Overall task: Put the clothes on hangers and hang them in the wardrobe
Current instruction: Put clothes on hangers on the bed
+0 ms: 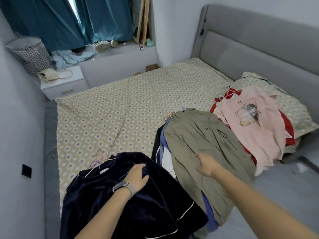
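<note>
A dark navy velvet garment [103, 200] with white piping lies at the near edge of the bed, thin pink and purple hangers [98, 160] poking out at its far side. My left hand [138, 175], a watch on its wrist, grips a fold of this garment. To its right sits a stack of clothes topped by an olive green shirt [203, 140]. My right hand [207, 165] rests flat on that shirt with fingers spread. Further right lies a pink T-shirt [250, 121] with a cat print, on top of red clothes [288, 128].
The bed [112, 114] has a beige patterned sheet and a grey padded headboard [250, 49] at the right. A white nightstand [63, 83] with a bag, a laundry basket [29, 54] and teal curtains [69, 19] stand at the far left. No wardrobe is in view.
</note>
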Tool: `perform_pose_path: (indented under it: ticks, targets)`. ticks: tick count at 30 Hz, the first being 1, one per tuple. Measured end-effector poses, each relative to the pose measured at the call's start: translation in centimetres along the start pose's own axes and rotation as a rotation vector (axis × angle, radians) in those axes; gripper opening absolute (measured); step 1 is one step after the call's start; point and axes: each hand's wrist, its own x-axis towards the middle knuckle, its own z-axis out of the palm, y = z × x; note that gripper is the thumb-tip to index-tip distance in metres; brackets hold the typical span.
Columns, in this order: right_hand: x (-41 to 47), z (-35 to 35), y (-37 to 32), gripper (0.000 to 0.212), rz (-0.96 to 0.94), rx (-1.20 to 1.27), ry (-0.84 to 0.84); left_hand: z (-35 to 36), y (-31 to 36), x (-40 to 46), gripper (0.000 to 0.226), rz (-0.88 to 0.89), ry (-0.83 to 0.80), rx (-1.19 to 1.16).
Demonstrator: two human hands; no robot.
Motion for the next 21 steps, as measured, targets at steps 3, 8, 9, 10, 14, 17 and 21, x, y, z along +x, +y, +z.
perform_pose_path:
  ticks: [3, 8, 9, 10, 14, 17, 21]
  targets:
    - [-2.5, -2.2, 5.2, 0.06, 0.011, 0.017, 0.055, 2.5, 5.0, -0.6, 0.058, 0.029, -0.008, 0.049]
    - [-6.3, -7.1, 13.5, 0.065, -0.005, -0.016, 0.12, 6.7, 14.6, -0.4, 0.058, 0.07, -0.047, 0.054]
    - [-6.9, -8.0, 15.0, 0.065, -0.007, -0.022, 0.141, 7.5, 16.4, -0.2, 0.059, 0.099, -0.048, 0.046]
    - [-7.6, -8.8, 16.4, 0.065, -0.005, -0.023, 0.158, 8.3, 18.1, 0.1, 0.06, 0.119, -0.045, 0.043]
    - [-10.0, -10.4, 21.7, 0.065, 0.021, 0.019, 0.182, 11.3, 23.0, 0.9, 0.059, 0.126, -0.056, 0.113]
    - [-10.7, -10.8, 25.0, 0.063, 0.029, 0.05, 0.164, 12.7, 24.8, 1.4, 0.058, 0.101, -0.087, 0.16]
    - [-10.2, -11.0, 27.7, 0.06, 0.071, 0.103, 0.173, 13.2, 25.2, 3.2, 0.059, 0.052, -0.119, 0.208]
